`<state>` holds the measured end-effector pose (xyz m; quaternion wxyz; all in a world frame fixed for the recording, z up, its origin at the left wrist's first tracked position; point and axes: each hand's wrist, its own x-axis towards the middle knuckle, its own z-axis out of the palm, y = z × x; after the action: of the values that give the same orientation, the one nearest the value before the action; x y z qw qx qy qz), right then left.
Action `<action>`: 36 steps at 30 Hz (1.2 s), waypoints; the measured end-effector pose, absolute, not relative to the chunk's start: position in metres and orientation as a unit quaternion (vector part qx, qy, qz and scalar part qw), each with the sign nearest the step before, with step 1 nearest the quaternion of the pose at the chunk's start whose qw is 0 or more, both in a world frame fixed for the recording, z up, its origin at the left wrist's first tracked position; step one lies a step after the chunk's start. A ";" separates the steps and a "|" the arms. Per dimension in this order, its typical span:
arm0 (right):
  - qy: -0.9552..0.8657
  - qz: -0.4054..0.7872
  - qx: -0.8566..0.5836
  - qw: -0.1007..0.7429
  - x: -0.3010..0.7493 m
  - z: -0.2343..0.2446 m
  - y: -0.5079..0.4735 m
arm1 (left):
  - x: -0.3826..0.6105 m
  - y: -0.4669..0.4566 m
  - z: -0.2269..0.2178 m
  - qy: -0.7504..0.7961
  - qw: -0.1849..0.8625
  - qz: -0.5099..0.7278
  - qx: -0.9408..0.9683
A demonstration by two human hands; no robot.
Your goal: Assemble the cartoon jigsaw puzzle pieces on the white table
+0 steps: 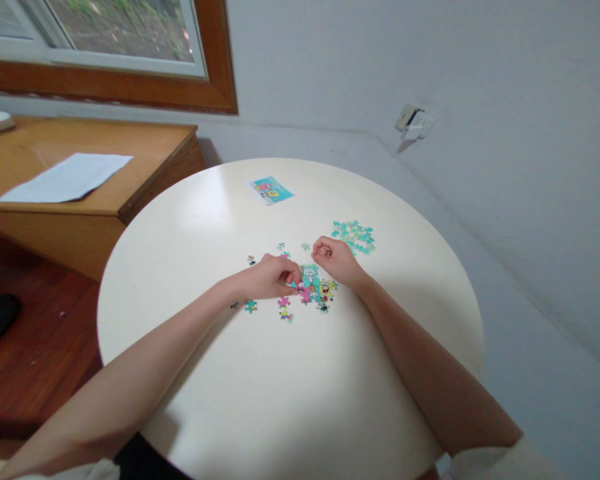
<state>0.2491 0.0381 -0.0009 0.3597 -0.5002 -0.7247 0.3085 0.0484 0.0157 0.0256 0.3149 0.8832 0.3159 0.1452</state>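
A small jigsaw puzzle (314, 285) with cartoon figures lies partly joined at the middle of the round cream table (230, 373). My left hand (275, 275) rests at the puzzle's left edge, fingers pinched together on a puzzle piece. My right hand (334, 259) hovers just right of the puzzle, curled into a loose fist; what it holds, if anything, is hidden. Loose pieces (283, 309) lie scattered below and left of the puzzle. A joined teal patch of pieces (354, 236) sits to the right beyond my right hand.
A small picture card (271, 190) lies at the table's far side. To the left stands a wooden desk (130, 173) with a white sheet of paper (67, 177). A window (105, 33) and a wall socket (414, 121) are behind.
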 end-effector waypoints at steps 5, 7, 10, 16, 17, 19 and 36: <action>-0.722 0.311 -0.500 0.363 0.250 -0.002 0.039 | 0.048 0.017 0.023 0.311 0.312 0.144 0.886; -0.724 0.309 -0.501 0.360 0.250 -0.003 0.039 | 0.048 0.017 0.023 0.310 0.313 0.145 0.886; -0.725 0.305 -0.503 0.359 0.251 -0.003 0.039 | 0.049 0.017 0.024 0.318 0.316 0.138 0.883; -0.724 0.311 -0.499 0.361 0.251 -0.004 0.040 | 0.051 0.015 0.027 0.342 0.303 0.139 0.879; -0.724 0.310 -0.499 0.361 0.251 -0.005 0.040 | 0.051 0.015 0.027 0.345 0.305 0.143 0.876; -0.726 0.308 -0.500 0.359 0.251 -0.005 0.040 | 0.051 0.014 0.026 0.346 0.319 0.152 0.869; -0.720 0.316 -0.500 0.363 0.250 -0.003 0.038 | 0.037 0.016 0.035 0.278 0.480 0.118 0.824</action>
<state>0.2499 0.0384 -0.0028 0.3633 -0.4998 -0.7198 0.3164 0.0372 0.0160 0.0353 0.4802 0.8236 0.2777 0.1180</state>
